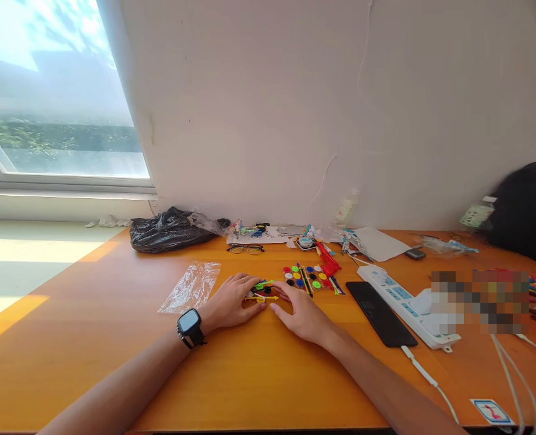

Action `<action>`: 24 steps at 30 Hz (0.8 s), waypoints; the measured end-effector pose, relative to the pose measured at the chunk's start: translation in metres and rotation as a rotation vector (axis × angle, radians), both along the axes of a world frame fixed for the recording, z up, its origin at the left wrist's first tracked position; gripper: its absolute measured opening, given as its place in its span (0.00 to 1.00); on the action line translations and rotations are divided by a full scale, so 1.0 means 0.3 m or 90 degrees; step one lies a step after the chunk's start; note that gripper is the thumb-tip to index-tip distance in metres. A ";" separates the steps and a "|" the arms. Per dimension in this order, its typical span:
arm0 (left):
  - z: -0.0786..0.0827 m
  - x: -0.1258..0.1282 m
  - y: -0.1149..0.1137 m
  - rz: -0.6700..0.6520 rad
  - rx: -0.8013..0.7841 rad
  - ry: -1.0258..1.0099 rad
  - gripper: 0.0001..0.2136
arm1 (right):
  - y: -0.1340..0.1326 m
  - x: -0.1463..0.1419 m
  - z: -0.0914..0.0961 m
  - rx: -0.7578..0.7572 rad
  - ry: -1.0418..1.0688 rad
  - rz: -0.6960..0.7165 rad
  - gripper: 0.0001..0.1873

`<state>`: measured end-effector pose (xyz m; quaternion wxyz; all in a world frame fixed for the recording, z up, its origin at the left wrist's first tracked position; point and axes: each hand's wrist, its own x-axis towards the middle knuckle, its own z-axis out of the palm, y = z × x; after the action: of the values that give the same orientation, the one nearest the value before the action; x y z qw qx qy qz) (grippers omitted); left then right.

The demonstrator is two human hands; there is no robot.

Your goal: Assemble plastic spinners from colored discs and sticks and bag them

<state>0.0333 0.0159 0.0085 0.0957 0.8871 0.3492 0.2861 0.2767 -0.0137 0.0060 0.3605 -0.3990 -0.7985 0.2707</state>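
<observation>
My left hand [237,301], a dark watch [189,322] on its wrist, lies palm down on the table with fingers stretched forward and thumb apart. Facing it, my right hand [303,311] is curved, with thumb and fingers apart. Between the two are small plastic pieces, among them a yellow arrow [270,298] and a green pointer [264,284]. Both hands partly cover this group, and no firm grip on any piece shows. Just beyond my right hand are several coloured round discs [316,284], with thin black and yellow arrows [304,280] among them.
A clear plastic bag [192,287] lies left of my hands. To the right are a black phone [381,313] and a white power strip [406,302] with cables. Glasses [245,248], a black bag [172,231] and a red plastic piece [327,260] lie farther back.
</observation>
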 end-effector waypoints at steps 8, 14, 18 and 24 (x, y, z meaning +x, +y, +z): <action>0.007 -0.003 0.007 0.004 -0.004 0.015 0.22 | -0.015 -0.006 0.012 0.000 -0.005 0.049 0.27; 0.060 -0.044 0.010 0.080 -0.005 0.045 0.22 | -0.013 -0.001 0.031 0.054 -0.030 0.003 0.22; 0.092 -0.079 0.030 0.088 -0.001 0.038 0.24 | -0.015 0.005 0.043 0.076 -0.081 0.012 0.19; 0.097 -0.169 0.112 0.204 0.051 0.027 0.17 | -0.023 0.007 0.058 0.088 -0.110 0.011 0.18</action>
<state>-0.0173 0.0494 0.0377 0.0058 0.8292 0.4762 0.2925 0.2788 -0.0206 0.0233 0.3148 -0.3881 -0.8468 0.1824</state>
